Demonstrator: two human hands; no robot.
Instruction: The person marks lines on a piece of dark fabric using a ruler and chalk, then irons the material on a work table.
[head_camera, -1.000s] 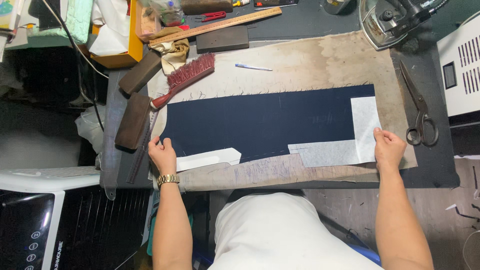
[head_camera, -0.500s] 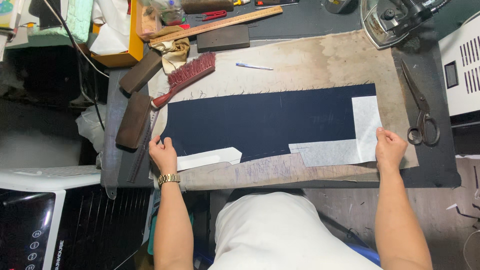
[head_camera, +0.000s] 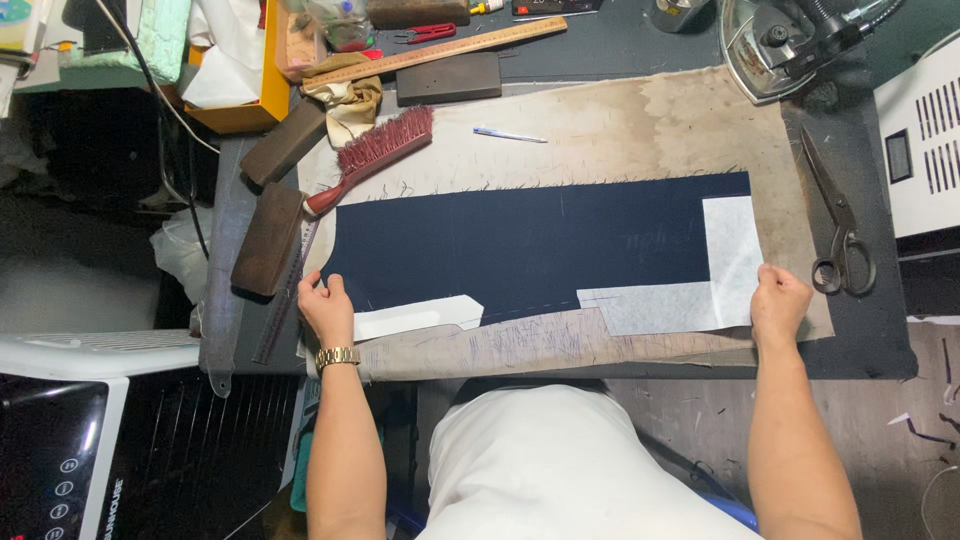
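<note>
Cluttered worktable (head_camera: 860, 340), white plastic chair (head_camera: 90, 350)

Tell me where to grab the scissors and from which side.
Take the scissors by the two finger loops at the near end, coming from the near edge with the right hand, which rests just beside them. They lie flat and closed, blades pointing away toward the iron, so the loops face the person.

Both forearms reach forward, spread wide apart. The left hand (head_camera: 325, 305) lies palm down with fingers curled, a gold watch at its wrist. The right hand (head_camera: 779, 303) rests likewise, fingers bent.
</note>
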